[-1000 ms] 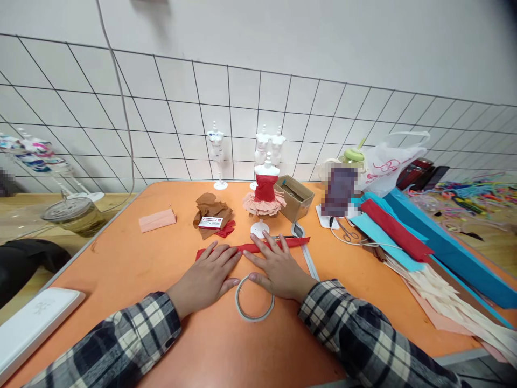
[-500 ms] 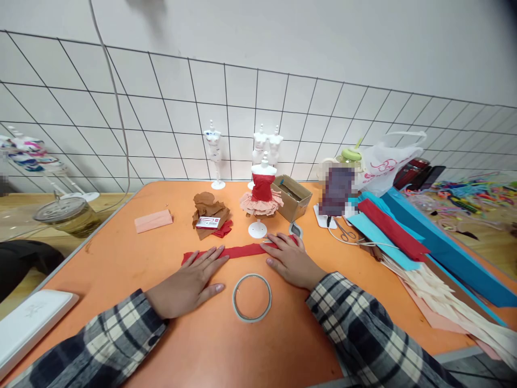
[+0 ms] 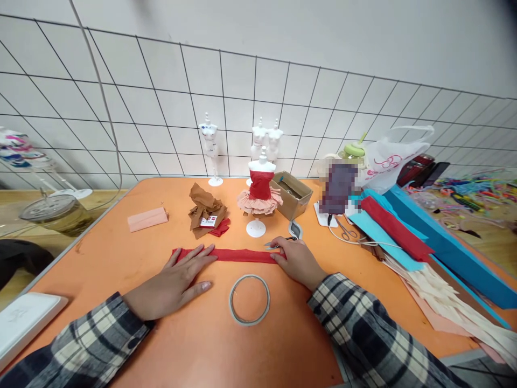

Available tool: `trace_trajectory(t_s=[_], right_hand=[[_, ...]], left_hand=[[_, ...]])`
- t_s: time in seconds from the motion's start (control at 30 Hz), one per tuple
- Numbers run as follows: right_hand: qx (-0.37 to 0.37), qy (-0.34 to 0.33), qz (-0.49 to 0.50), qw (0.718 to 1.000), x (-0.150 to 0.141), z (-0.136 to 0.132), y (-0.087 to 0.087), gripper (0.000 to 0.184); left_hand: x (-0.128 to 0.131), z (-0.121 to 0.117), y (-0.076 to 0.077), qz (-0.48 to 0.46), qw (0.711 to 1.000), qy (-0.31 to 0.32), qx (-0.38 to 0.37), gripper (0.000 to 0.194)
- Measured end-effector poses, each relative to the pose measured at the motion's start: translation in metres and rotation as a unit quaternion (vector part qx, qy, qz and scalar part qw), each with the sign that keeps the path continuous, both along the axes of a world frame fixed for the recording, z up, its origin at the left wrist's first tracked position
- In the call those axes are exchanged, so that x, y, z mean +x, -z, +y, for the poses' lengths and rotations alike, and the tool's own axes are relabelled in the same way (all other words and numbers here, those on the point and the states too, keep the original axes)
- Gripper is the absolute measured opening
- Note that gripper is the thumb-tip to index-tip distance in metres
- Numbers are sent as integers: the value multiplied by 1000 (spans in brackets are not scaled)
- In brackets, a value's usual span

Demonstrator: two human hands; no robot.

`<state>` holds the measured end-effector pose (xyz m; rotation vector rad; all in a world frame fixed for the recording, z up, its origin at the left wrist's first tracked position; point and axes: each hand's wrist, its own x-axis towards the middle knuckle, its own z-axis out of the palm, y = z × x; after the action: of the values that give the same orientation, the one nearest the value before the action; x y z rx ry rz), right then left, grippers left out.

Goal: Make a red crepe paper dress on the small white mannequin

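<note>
A long red strip of crepe paper [image 3: 238, 255] lies flat across the orange table [image 3: 121, 258]. My left hand [image 3: 177, 280] rests open on its left end, fingers stretched flat. My right hand [image 3: 297, 260] lies on the strip's right end with fingers curled down on it. A grey tape ring [image 3: 249, 299] sits on the table between my wrists. Behind the strip stands a small white mannequin in a red and pink paper dress [image 3: 259, 193].
Brown and red paper scraps with a small card [image 3: 207, 215], a pink folded paper [image 3: 147, 219], a cardboard box [image 3: 291, 194], scissors [image 3: 346, 230] and stacked blue, red and cream paper sheets [image 3: 407, 237] lie around. Bare mannequins [image 3: 210, 145] stand before a wire grid. A white box [image 3: 24, 318] sits at left.
My hands have slid apart along the red strip, left hand leftward and right hand rightward, stretching it flat. The tape ring now lies uncovered between them.
</note>
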<state>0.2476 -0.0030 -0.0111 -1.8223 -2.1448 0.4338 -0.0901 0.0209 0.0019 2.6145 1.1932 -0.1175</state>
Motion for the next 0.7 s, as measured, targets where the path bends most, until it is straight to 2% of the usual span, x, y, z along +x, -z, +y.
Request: trace_trajectory(t_s=[0.17, 0.3, 0.4, 0.5, 0.57, 0.63, 0.7], right_hand=[[-5, -19, -17, 1000, 4, 2, 0, 25], [1, -31, -36, 999, 5, 1, 1, 24], [11, -38, -54, 998, 10, 1, 2, 24], [49, -33, -68, 996, 11, -2, 1, 26], [109, -50, -74, 990, 7, -6, 0, 26], [169, -97, -83, 977, -1, -12, -1, 33], [195, -150, -96, 965, -11, -17, 0, 42]], left_hand=[[22, -6, 0, 2, 994, -25, 102, 66], [37, -11, 5, 46, 982, 9, 185, 66], [39, -12, 10, 22, 973, 33, 229, 62], [42, -10, 12, -19, 967, 93, 236, 56], [46, -9, 12, -31, 968, 119, 219, 57], [49, -7, 13, -36, 972, 121, 198, 59], [50, -6, 13, -42, 976, 120, 177, 57]])
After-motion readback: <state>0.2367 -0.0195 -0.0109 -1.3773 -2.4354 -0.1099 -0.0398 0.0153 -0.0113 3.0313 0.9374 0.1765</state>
